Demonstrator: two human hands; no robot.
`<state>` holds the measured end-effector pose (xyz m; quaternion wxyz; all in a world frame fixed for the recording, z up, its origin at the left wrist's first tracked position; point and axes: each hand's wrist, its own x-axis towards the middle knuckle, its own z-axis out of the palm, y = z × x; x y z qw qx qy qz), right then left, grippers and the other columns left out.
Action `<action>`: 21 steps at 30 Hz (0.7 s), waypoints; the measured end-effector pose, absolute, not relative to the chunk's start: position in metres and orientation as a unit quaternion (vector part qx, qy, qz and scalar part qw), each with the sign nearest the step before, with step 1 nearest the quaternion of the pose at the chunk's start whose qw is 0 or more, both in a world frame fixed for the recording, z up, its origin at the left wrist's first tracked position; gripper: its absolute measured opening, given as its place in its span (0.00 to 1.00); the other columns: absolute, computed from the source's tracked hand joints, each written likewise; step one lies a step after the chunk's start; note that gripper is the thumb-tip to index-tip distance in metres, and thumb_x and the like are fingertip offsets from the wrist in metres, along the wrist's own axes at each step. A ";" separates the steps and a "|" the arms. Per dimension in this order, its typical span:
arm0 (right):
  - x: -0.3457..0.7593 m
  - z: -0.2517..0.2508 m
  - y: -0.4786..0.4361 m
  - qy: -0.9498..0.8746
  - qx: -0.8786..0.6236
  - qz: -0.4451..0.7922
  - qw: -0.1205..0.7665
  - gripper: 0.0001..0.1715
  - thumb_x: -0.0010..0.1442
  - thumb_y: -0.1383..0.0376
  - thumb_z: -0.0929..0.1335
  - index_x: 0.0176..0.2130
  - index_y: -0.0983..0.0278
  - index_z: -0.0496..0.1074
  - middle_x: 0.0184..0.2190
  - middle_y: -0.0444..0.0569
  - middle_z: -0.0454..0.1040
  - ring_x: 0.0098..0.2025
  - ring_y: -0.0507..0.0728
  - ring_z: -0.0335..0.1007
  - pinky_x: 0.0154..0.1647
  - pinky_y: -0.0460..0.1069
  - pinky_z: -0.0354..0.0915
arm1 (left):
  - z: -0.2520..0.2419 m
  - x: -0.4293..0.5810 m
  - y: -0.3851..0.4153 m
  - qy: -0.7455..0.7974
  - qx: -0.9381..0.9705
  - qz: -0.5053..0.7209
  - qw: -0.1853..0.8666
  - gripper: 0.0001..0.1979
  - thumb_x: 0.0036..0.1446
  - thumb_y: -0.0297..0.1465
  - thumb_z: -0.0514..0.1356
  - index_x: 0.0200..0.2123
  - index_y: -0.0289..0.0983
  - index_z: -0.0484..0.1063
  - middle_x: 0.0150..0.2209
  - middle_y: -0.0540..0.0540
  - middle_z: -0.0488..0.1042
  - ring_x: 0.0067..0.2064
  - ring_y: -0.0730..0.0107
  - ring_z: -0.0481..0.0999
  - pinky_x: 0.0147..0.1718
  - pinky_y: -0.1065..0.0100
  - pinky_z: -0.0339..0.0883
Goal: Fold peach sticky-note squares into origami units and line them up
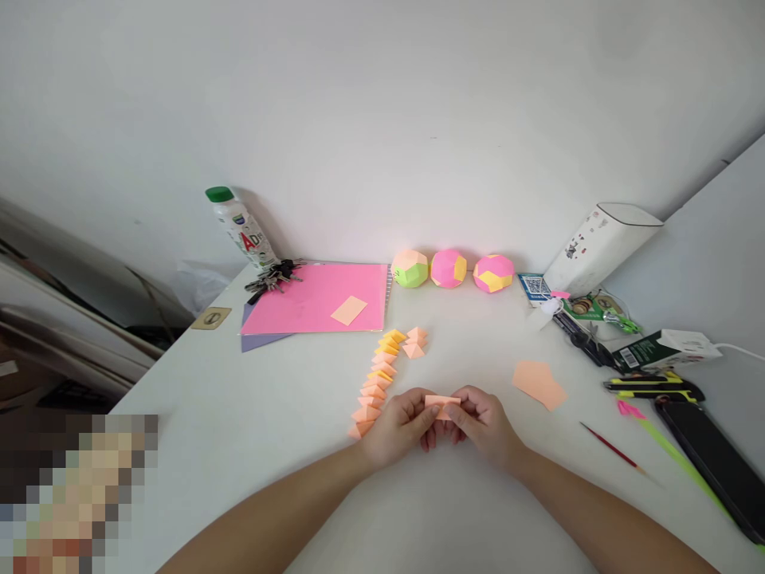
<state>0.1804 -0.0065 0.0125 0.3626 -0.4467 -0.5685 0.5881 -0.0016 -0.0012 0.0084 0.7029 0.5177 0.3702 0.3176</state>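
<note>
Between my two hands is a small folded piece of peach paper (pixel 443 400). My left hand (pixel 402 422) pinches its left end, thumb on the near face. At the other end my right hand (pixel 483 418) grips it the same way, with the fingers behind partly hidden. Just left of my left hand runs a slanting row of folded peach and yellow paper units (pixel 374 391); a few more peach units (pixel 415 343) sit beside its upper end. Flat peach sheets (pixel 539 384) lie to the right of my right hand.
Three faceted paper balls (pixel 449 269) stand by the wall. A pink sheet (pixel 316 299) with a peach slip (pixel 349 311), keys (pixel 275 277) and a bottle (pixel 244 231) are at back left. On the right are scissors (pixel 591 347), a cutter (pixel 654 387), a thin brush (pixel 618 452) and a phone (pixel 711 462).
</note>
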 end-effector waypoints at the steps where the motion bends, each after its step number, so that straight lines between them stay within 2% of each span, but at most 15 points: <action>1: 0.180 0.013 -0.007 -0.568 -0.446 0.588 0.363 0.14 0.61 0.56 0.66 0.31 0.64 0.66 0.23 0.43 0.72 0.23 0.51 0.68 0.24 0.46 0.67 | 0.008 -0.002 -0.001 0.369 0.519 0.318 0.703 0.18 0.59 0.45 0.53 0.38 0.34 0.67 0.26 0.48 0.71 0.25 0.72 0.71 0.24 0.70 0.65; 21: 0.181 0.012 -0.007 -0.566 -0.446 0.590 0.364 0.15 0.61 0.56 0.66 0.30 0.64 0.66 0.22 0.44 0.72 0.22 0.51 0.68 0.23 0.46 0.67 | 0.008 0.000 -0.001 0.364 0.529 0.319 0.697 0.17 0.60 0.43 0.53 0.36 0.34 0.66 0.25 0.49 0.71 0.24 0.73 0.71 0.23 0.70 0.65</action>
